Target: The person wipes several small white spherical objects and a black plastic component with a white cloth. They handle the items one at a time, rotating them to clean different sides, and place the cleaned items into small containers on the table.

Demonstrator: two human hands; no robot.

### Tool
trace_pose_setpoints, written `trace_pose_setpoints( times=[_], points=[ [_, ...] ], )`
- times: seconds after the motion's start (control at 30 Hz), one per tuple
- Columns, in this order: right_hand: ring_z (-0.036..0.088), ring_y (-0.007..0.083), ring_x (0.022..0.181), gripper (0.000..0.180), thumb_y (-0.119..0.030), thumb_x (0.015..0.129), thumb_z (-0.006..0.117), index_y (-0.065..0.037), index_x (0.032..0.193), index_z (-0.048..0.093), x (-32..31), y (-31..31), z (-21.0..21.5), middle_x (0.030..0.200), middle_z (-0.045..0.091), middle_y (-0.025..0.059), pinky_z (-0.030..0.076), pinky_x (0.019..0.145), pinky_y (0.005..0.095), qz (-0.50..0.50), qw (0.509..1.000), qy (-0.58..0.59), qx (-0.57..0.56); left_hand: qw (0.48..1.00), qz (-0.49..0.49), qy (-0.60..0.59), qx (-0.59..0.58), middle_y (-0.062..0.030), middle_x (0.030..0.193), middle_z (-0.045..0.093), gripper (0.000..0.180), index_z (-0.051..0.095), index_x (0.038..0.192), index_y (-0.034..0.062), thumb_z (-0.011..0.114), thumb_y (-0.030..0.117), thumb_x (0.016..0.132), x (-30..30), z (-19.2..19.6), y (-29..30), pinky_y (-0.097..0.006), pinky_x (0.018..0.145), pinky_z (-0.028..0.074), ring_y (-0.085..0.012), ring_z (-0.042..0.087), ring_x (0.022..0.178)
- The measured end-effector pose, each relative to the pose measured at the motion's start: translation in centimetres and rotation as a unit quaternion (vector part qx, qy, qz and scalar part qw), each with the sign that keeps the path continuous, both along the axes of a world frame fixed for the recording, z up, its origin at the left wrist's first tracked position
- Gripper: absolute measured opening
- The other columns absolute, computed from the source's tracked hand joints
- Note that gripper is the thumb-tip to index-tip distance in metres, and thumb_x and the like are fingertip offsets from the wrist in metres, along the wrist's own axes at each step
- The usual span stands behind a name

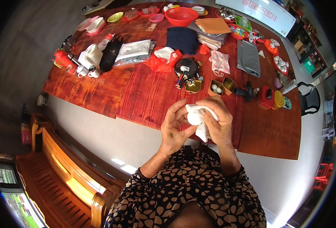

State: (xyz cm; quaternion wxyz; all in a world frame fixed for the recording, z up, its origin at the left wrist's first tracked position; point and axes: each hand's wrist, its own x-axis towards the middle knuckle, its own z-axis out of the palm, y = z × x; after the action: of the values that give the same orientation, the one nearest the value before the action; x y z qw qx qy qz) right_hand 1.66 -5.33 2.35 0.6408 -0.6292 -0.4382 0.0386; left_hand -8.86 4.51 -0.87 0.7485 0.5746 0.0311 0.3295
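a smooth, round white thing sits between the left hand and the nearer right hand, by the wooden table's near edge. the right pinches soft, crumpled white cloth, its length slanting down rightward; the left curves, fingers parted, its contact unclear.

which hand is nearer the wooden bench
Left. The left hand is on the bench side of the white cloth, though well clear of the bench; the right hand is farther off, to the right of the left hand.
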Motion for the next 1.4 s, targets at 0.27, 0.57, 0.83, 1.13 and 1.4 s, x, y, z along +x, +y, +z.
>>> trace_pose_setpoints(
  times=[0.27, 0.57, 0.83, 1.13, 1.4],
  points=[
    [0.059, 0.0126, 0.075, 0.036, 0.011, 0.07, 0.065, -0.006, 0.101, 0.069, -2.1, -1.1, -0.4, 0.097, 0.055, 0.0064, 0.049, 0.065, 0.0244, 0.026, 0.996, -0.065, 0.061, 0.958, -0.12, -0.06, -0.253, -0.0179, 0.123, 0.055, 0.048, 0.05, 0.124, -0.0002, 0.067, -0.001, 0.079, -0.2, -0.3, 0.8, -0.033, 0.088, 0.053, -0.0216, 0.059, 0.104],
    [0.059, 0.0126, 0.074, 0.03, 0.007, 0.078, 0.06, -0.005, 0.105, 0.064, -0.9, -2.1, -1.7, 0.095, 0.058, 0.0083, 0.05, 0.058, 0.023, -0.064, 0.997, -0.026, 0.043, 0.903, -0.184, -0.095, -0.376, -0.0131, 0.112, 0.059, 0.04, 0.05, 0.123, 0.0013, 0.063, 0.007, 0.085, -0.2, -1.4, 1.5, -0.027, 0.079, 0.054, -0.0195, 0.061, 0.096],
    [0.056, 0.0165, 0.071, 0.047, 0.006, 0.069, 0.07, -0.011, 0.113, 0.065, -2.4, 0.9, -1.1, 0.091, 0.05, 0.0068, 0.048, 0.057, 0.0268, -0.106, 0.979, -0.169, 0.038, 0.894, -0.122, -0.005, -0.431, -0.0058, 0.096, 0.062, 0.034, 0.054, 0.116, 0.0026, 0.06, 0.023, 0.089, 0.4, -0.5, 0.1, -0.023, 0.071, 0.052, -0.0119, 0.057, 0.074],
    [0.055, 0.0144, 0.065, 0.035, 0.004, 0.069, 0.069, -0.012, 0.1, 0.07, -2.5, 0.4, -2.9, 0.086, 0.055, 0.0016, 0.048, 0.054, 0.0268, -0.066, 0.955, -0.29, -0.012, 0.877, -0.171, -0.026, -0.447, -0.0105, 0.11, 0.059, 0.048, 0.051, 0.117, 0.0029, 0.055, 0.043, 0.089, 0.4, -2.7, 1.3, -0.036, 0.089, 0.05, -0.0196, 0.058, 0.098],
    [0.057, 0.0116, 0.071, 0.04, 0.011, 0.072, 0.063, -0.008, 0.108, 0.067, -1.0, -0.4, 0.6, 0.089, 0.055, 0.0053, 0.048, 0.057, 0.0247, -0.064, 0.993, -0.095, 0.039, 0.884, -0.15, -0.012, -0.442, -0.0063, 0.105, 0.062, 0.037, 0.052, 0.122, 0.0046, 0.059, 0.02, 0.09, 0.6, -1.1, 1.4, -0.023, 0.073, 0.05, -0.0138, 0.06, 0.087]
  ],
)
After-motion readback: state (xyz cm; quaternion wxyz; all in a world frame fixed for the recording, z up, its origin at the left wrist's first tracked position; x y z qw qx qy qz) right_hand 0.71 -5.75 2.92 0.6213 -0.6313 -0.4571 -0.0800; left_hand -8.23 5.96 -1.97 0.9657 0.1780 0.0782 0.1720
